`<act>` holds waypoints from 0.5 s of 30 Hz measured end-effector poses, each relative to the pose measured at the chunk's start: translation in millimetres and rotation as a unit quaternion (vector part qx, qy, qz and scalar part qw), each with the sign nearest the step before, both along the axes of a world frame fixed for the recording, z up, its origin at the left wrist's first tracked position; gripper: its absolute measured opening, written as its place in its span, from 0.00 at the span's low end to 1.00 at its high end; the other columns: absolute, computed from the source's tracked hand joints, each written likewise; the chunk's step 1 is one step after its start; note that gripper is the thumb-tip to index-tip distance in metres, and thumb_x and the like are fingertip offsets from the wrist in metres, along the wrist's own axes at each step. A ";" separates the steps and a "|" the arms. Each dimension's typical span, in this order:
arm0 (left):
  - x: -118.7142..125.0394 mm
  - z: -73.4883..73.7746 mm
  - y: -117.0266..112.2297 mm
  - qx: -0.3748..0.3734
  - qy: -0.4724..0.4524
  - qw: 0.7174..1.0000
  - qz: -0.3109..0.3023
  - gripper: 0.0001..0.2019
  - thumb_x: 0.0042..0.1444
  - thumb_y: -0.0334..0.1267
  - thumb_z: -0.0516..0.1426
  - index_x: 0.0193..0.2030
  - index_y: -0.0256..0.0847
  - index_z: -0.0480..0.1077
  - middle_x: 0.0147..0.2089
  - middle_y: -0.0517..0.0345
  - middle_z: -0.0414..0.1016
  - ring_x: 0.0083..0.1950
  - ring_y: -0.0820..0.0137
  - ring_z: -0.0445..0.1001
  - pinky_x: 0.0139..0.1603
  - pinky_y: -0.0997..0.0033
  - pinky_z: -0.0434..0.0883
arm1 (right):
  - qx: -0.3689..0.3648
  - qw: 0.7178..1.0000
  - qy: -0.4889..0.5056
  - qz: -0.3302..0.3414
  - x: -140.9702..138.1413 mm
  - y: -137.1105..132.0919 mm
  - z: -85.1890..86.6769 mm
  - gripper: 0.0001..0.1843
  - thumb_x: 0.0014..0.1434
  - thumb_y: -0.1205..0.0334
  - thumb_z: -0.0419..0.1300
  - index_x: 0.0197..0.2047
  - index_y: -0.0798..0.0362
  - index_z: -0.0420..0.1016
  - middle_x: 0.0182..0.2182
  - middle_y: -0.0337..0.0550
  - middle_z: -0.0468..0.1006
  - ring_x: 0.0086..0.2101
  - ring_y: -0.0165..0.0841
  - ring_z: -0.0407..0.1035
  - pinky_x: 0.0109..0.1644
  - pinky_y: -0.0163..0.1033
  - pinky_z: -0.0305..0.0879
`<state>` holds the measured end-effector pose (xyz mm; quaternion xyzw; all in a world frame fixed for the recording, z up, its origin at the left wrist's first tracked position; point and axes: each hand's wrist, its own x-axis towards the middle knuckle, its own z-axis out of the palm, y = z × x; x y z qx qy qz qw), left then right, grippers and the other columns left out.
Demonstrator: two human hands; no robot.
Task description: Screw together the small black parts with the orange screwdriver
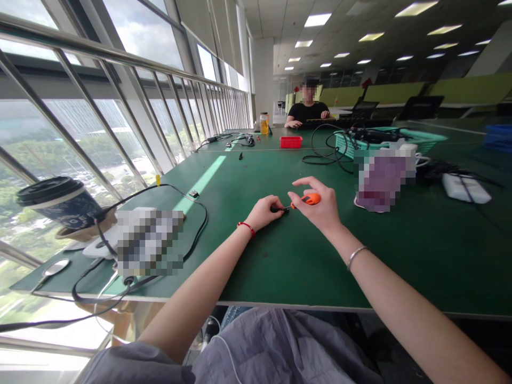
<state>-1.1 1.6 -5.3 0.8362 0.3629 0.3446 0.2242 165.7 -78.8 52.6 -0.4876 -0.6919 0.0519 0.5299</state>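
My left hand (264, 212), with a red bracelet at the wrist, pinches a small black part (279, 209) close to the green tabletop. What kind of part it is cannot be made out. In my right hand (322, 205) is a screwdriver with an orange and black handle (311, 199), gripped by thumb and fingers, while the index finger is raised and bent. The screwdriver's thin shaft points left, and its tip is at or very near the black part. Both hands are over the middle of the green table (256, 266).
Left are a lidded coffee cup (60, 202), cables and a small metal piece (193, 194). A red box (290, 142) and a jar (264, 124) are farther back. Right lie a phone (378, 184), a teal basket (428, 140) with cables and a white adapter (466, 188). A person (309, 109) sits opposite.
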 end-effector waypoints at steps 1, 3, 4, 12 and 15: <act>-0.2 0.5 -0.3 -0.002 0.003 1.000 0.000 0.02 0.48 0.32 0.59 0.28 0.37 0.69 0.31 0.58 0.71 0.34 0.72 0.70 0.40 0.70 0.69 | -0.007 1.000 0.000 -0.001 -0.4 -0.9 0.8 0.13 0.52 0.53 0.59 0.37 0.51 0.72 0.13 0.29 0.59 0.17 0.26 0.54 0.27 0.34 0.55; -0.5 0.7 -0.6 -0.004 0.005 1.000 0.002 0.02 0.48 0.32 0.59 0.28 0.37 0.69 0.32 0.58 0.72 0.34 0.71 0.70 0.40 0.70 0.69 | -0.005 1.000 0.003 0.002 -1.0 -0.9 0.9 0.11 0.53 0.54 0.58 0.36 0.51 0.72 0.14 0.30 0.60 0.18 0.27 0.55 0.27 0.35 0.55; -0.5 0.4 -0.6 -0.004 0.005 1.000 0.004 0.02 0.48 0.32 0.59 0.28 0.37 0.69 0.32 0.58 0.72 0.34 0.71 0.70 0.40 0.70 0.69 | 0.004 1.000 0.005 0.006 -1.0 0.0 0.2 0.12 0.52 0.55 0.58 0.38 0.51 0.72 0.17 0.31 0.62 0.19 0.27 0.56 0.28 0.35 0.56; 0.0 -5.5 3.8 0.006 -0.009 1.000 0.000 0.03 0.48 0.32 0.59 0.31 0.36 0.70 0.32 0.57 0.72 0.34 0.71 0.70 0.40 0.70 0.70 | 0.034 0.999 0.011 0.011 1.1 6.5 -5.9 0.28 0.47 0.52 0.62 0.52 0.50 0.66 0.22 0.31 0.65 0.23 0.29 0.62 0.29 0.34 0.59; -0.2 -4.4 3.4 0.004 -0.008 1.000 0.000 0.02 0.48 0.32 0.58 0.29 0.36 0.69 0.31 0.58 0.72 0.34 0.72 0.70 0.40 0.70 0.70 | -0.009 1.000 -0.002 0.003 -0.6 3.5 -3.4 0.15 0.50 0.51 0.60 0.40 0.51 0.72 0.15 0.29 0.61 0.19 0.27 0.57 0.27 0.34 0.54</act>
